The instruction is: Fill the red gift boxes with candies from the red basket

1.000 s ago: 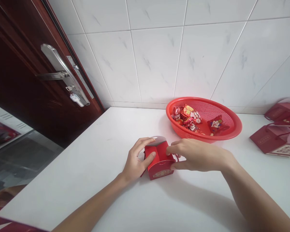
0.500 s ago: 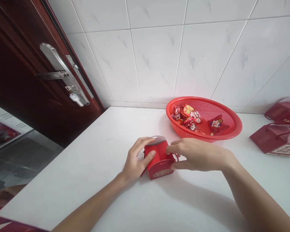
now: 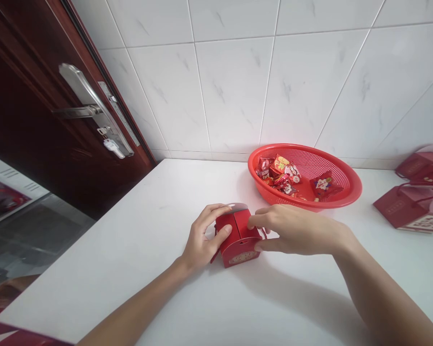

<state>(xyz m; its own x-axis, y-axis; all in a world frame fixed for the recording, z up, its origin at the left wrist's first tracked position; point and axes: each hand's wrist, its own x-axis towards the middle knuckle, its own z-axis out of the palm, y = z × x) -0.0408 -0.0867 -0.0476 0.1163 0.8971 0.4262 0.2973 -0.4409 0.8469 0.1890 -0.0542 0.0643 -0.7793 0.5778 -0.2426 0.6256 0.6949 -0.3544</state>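
Note:
A small red gift box (image 3: 241, 253) with rounded end flaps and a pale printed label stands on the white table, held between both hands. My left hand (image 3: 205, 235) grips its left side, thumb on the near top panel and fingers over the far edge. From the right, my right hand (image 3: 292, 230) pinches the other side, with fingertips on the top panel and the thumb at the front corner. A narrow dark gap runs between the two top panels. Part of a red cord shows at each side of the box.
Behind the box is a red plastic basket (image 3: 351, 194) with wrapped candies (image 3: 283, 175) inside. Two more red gift boxes (image 3: 400, 206) stand at the right. A tiled wall backs the white table (image 3: 159, 211); a dark wooden door (image 3: 29, 96) is on the left.
A dark gap has appeared between the top panels of the box, which have spread slightly apart. Both hands have kept nearly the same place and hold.

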